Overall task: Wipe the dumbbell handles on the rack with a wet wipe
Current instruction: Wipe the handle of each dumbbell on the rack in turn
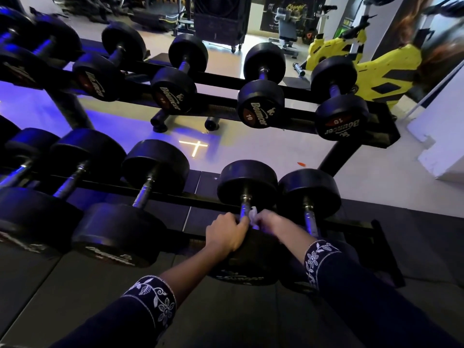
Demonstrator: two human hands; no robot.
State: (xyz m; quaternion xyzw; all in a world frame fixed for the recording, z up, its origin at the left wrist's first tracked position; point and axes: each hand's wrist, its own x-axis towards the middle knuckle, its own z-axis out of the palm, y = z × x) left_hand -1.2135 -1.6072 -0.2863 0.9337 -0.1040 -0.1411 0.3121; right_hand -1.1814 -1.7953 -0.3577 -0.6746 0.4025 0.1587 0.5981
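Observation:
A black two-tier dumbbell rack [175,195] holds several round-headed black dumbbells with steel handles. On the lower tier, second from the right, a dumbbell [247,182] has both my hands at the near end of its handle [244,209]. My left hand [226,233] grips the handle from the left, fingers curled round it. My right hand [270,221] holds a crumpled white wet wipe [253,215] against the right side of the handle. The dumbbell's near head is mostly hidden under my wrists.
Another dumbbell [309,190] sits close on the right; others [155,163] line the lower tier to the left. The upper tier carries 10-marked dumbbells [261,102]. Yellow exercise bikes [376,71] stand beyond the rack. Dark rubber mats cover the near floor.

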